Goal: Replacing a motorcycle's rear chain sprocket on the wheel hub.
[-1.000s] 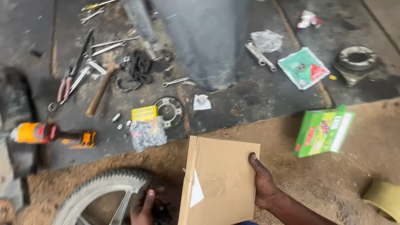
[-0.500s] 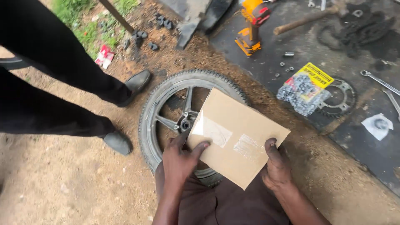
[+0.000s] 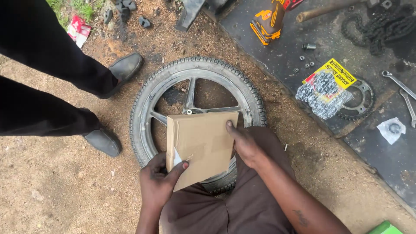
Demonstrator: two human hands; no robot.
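Now cardboard box (image 3: 203, 145) upright, both hands (image 3: 158, 184) gripping

The person wears brown trousers (image 3: 225, 208) of a plain, smooth cloth, creased into soft folds over the thighs and knees, with a seam line running down the middle at about 6 o'clock in the view. Both forearms are bare, with no sleeve, watch, ring or glove showing. The left hand (image 3: 158, 184) comes in at about 7 o'clock and shows short, pale, trimmed nails on the thumb and fingers. The right hand (image 3: 245, 145) sits near the centre, its forearm running off toward 5 o'clock. On that right forearm (image 3: 299, 216), near the lower edge, there is a small dark mark, too blurred to make out.
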